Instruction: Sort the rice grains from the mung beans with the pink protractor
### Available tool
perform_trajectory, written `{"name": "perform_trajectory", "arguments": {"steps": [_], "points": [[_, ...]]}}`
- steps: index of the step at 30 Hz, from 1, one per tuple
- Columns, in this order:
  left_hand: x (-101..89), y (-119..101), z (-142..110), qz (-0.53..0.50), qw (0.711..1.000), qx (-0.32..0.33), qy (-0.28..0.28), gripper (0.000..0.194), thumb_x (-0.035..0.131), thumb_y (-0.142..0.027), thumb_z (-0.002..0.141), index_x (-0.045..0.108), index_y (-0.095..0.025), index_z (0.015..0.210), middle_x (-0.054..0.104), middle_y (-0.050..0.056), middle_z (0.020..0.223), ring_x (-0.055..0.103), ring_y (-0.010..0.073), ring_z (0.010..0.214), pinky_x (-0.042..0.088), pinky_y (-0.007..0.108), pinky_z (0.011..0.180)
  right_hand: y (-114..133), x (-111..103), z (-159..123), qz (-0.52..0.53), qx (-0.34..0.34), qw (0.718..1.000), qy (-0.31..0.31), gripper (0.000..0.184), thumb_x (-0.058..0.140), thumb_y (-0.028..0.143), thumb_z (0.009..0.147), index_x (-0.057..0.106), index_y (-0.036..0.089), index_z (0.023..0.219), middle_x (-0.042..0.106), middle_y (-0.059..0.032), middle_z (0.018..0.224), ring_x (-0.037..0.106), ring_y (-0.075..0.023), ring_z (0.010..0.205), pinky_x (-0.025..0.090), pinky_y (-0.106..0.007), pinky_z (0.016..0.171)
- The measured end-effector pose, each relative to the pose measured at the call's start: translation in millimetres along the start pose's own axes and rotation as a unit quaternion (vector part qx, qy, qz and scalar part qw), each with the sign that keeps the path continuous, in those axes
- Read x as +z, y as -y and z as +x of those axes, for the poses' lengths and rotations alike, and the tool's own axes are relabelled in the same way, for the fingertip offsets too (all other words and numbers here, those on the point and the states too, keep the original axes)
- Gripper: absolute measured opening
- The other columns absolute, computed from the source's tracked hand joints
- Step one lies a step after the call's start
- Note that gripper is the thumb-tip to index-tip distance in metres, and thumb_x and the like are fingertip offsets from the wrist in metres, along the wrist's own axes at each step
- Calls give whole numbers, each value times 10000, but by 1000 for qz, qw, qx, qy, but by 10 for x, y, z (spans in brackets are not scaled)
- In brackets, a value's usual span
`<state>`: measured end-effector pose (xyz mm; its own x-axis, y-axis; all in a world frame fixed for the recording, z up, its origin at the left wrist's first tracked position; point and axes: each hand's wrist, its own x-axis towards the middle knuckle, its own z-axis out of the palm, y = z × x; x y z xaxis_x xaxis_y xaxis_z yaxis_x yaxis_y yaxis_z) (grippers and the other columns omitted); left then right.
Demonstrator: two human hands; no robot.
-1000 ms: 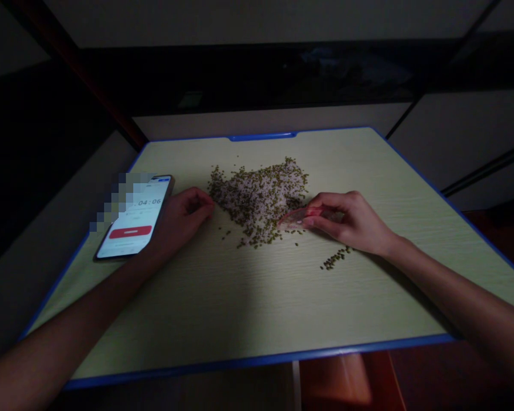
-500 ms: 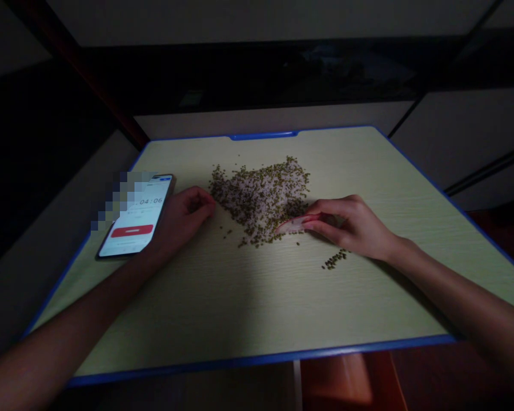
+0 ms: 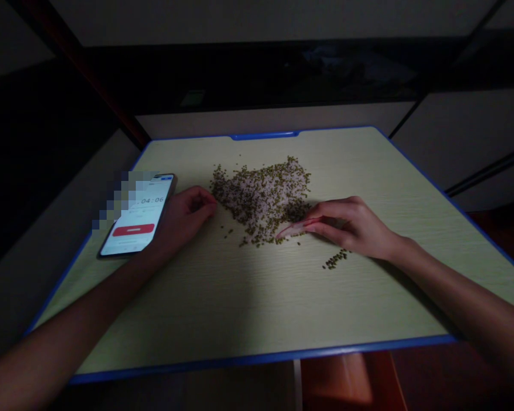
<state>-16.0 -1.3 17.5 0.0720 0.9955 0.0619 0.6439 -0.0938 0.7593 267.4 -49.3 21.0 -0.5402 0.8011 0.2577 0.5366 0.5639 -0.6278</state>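
A loose pile of mung beans mixed with pale, rice-like grains [image 3: 263, 197] spreads over the tabletop. My right hand [image 3: 351, 225] pinches a thin, pale, see-through piece with a reddish edge [image 3: 292, 229] between thumb and fingers. Its tip lies at the pile's near right edge; its exact kind is unclear. A small row of mung beans [image 3: 336, 260] sits apart, just below that hand. To the left of the pile, my left hand [image 3: 191, 211] rests on the table with fingers curled in toward the thumb. Nothing shows in it.
A phone with a lit timer screen [image 3: 135, 220] lies beside my left wrist. The pale wood-look table [image 3: 282, 308] has a blue rim and a blue handle [image 3: 264, 136] at its far edge. Dark-banded cabinet fronts [image 3: 257, 74] stand behind. Below the front edge is an orange surface [image 3: 338, 382].
The pale piece in my right hand has tilted slightly at the pile's edge. My left hand stays in place, and the whole view has shifted a little.
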Motion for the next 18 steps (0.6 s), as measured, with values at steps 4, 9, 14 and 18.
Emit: {"name": "perform_trajectory", "arguments": {"steps": [4,9,14,18], "points": [[2,-21,-5,6,1000,-10,0,69,547,-262,642,535,-211,687,557,-21,640,526,135,624,406,252,603,-3,20,5,-12,-29,999,-5,176,519,277,859,637,149,838,662,-61,755,590,-118,645,399,-237,563],[9,-6,4,10,1000,-7,-2,73,538,-264,648,532,-209,696,566,-19,666,532,135,641,418,249,610,3,21,12,-15,-61,998,2,164,508,261,871,624,148,843,663,-60,783,606,-118,685,418,-224,596],[11,9,11,21,1000,3,-4,60,529,-248,659,525,-201,695,561,-22,656,520,124,620,419,242,605,-10,14,15,1,-102,995,12,159,512,234,873,628,124,867,662,-69,794,600,-122,726,430,-226,635],[14,25,16,8,1000,8,-2,56,526,-242,662,526,-197,694,556,-22,643,518,118,603,419,238,592,-5,-14,24,22,-128,990,58,190,480,209,888,642,111,884,655,-90,818,592,-141,782,436,-253,684]]}}
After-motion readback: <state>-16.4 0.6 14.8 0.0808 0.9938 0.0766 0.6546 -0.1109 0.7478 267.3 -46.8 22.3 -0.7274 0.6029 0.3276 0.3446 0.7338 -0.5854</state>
